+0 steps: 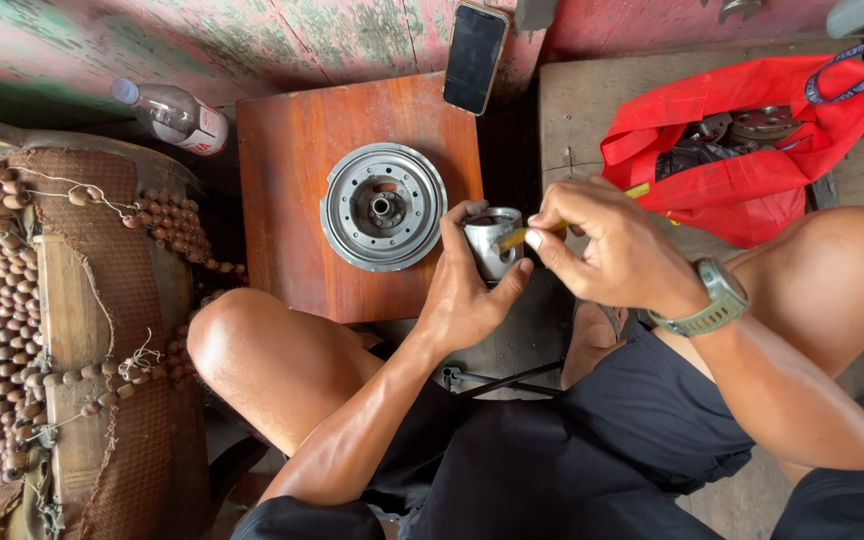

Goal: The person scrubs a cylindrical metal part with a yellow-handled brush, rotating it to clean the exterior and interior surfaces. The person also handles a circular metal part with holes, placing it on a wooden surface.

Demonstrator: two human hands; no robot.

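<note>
Carefully now, you are clamping the metal piston [492, 243] in your left hand [467, 290] off the wooden board's [292, 200] front right corner, your right hand [607, 250] pinching a yellow-handled tool [537, 231] at its crown, so be keeping that grip steady.

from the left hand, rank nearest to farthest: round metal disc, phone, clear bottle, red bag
Measured from the left hand in the head view:
1. Metal disc, just up-left on the wooden board.
2. Phone and red bag, too close to call; phone straight up, bag to the right.
3. Clear bottle, far up-left.
</note>
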